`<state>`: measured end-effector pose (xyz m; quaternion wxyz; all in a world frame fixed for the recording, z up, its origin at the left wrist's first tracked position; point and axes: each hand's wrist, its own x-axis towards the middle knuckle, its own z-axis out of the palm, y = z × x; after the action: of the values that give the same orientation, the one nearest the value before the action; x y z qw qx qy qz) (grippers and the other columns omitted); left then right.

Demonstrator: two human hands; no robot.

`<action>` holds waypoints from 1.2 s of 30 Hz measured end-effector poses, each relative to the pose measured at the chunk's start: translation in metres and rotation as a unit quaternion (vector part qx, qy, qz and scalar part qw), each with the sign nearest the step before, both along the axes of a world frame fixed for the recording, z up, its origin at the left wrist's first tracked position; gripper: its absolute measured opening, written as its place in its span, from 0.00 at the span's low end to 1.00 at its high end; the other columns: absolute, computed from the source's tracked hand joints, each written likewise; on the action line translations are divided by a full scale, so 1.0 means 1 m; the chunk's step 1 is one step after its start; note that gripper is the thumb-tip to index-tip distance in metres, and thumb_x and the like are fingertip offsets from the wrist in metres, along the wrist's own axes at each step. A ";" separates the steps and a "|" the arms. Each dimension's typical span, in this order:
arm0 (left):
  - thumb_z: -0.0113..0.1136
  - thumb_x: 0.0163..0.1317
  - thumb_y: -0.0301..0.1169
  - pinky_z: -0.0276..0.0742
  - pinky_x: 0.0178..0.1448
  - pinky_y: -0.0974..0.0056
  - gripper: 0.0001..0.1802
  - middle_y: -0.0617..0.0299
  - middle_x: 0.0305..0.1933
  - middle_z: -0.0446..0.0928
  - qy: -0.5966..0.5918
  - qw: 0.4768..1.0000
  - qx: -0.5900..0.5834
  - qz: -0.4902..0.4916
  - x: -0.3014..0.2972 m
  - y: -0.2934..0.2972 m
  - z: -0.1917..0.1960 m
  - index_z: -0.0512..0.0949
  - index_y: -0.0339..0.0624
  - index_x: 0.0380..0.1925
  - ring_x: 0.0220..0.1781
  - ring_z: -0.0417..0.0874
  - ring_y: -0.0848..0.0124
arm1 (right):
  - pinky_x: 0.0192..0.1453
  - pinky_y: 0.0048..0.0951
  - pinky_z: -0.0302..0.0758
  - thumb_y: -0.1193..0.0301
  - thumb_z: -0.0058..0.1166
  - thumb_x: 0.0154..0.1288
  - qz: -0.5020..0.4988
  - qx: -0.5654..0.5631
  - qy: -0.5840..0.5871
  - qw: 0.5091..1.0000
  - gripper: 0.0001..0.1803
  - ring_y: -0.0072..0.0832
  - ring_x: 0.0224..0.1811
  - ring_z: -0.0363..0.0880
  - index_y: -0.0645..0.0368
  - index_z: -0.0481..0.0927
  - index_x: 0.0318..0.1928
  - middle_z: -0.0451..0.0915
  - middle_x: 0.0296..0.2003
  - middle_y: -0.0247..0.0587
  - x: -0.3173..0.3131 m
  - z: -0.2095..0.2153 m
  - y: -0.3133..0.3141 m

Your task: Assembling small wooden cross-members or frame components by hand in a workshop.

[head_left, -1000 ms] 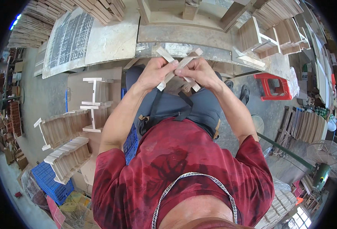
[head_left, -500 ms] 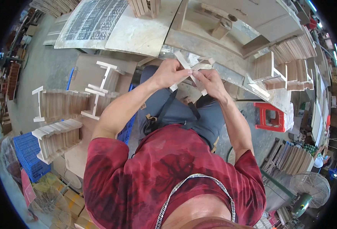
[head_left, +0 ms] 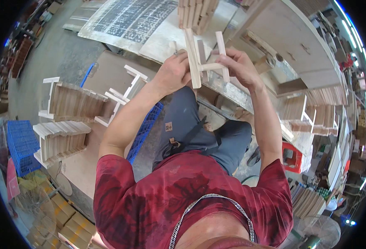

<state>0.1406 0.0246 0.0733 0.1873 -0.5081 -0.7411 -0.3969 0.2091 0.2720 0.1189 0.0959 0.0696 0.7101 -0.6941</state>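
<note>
Pale wooden frame (head_left: 203, 58) pinched by left hand (head_left: 174, 74) and right hand (head_left: 237, 65); assembly step, crosspiece likely needs seating next.

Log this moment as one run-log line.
left hand: grips wooden frame | right hand: holds its other side | frame: raised over workbench | nearby: stacked frames, blue crate

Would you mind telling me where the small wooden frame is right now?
In the head view, the small wooden frame is upper centre, held between the left hand and right hand, above the workbench edge.
</note>
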 end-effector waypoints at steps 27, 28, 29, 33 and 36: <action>0.69 0.59 0.39 0.80 0.48 0.48 0.15 0.44 0.37 0.84 -0.160 0.781 -0.423 0.431 -0.009 -0.218 -0.180 0.82 0.38 0.35 0.40 0.86 0.45 | 0.39 0.41 0.76 0.75 0.60 0.64 -0.198 0.556 0.237 0.771 0.03 0.43 0.33 0.78 0.60 0.79 0.37 0.81 0.33 0.48 0.173 -0.016 0.100; 0.68 0.59 0.37 0.79 0.47 0.45 0.14 0.41 0.35 0.83 -0.137 0.795 -0.405 0.431 -0.008 -0.211 -0.175 0.80 0.35 0.34 0.41 0.85 0.43 | 0.45 0.43 0.79 0.76 0.59 0.62 -0.236 0.615 0.223 0.718 0.11 0.49 0.42 0.82 0.57 0.83 0.45 0.84 0.41 0.49 0.208 -0.003 0.136; 0.68 0.59 0.37 0.79 0.47 0.45 0.14 0.41 0.35 0.83 -0.128 0.806 -0.405 0.412 -0.014 -0.208 -0.178 0.80 0.35 0.34 0.41 0.85 0.43 | 0.47 0.42 0.79 0.77 0.61 0.58 -0.296 0.649 0.189 0.674 0.15 0.46 0.44 0.82 0.57 0.83 0.47 0.84 0.42 0.49 0.237 0.020 0.166; 0.67 0.61 0.36 0.79 0.47 0.48 0.14 0.42 0.33 0.83 -0.142 0.836 -0.341 0.406 -0.055 -0.216 -0.180 0.79 0.33 0.34 0.42 0.86 0.46 | 0.59 0.41 0.77 0.77 0.62 0.55 -0.254 0.778 0.054 0.572 0.26 0.44 0.55 0.79 0.52 0.81 0.57 0.84 0.47 0.48 0.323 0.053 0.283; 0.65 0.65 0.36 0.79 0.48 0.53 0.15 0.45 0.35 0.84 -0.244 0.836 -0.209 0.445 -0.045 -0.211 -0.151 0.80 0.31 0.38 0.42 0.86 0.53 | 0.61 0.44 0.74 0.73 0.64 0.55 -0.191 0.787 0.003 0.587 0.24 0.46 0.56 0.77 0.53 0.80 0.54 0.84 0.45 0.46 0.339 0.004 0.341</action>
<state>0.0952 -0.1860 -0.0780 0.0458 -0.0374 -0.9742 -0.2179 0.5483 0.6131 0.1234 -0.1330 0.2495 0.9499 0.1333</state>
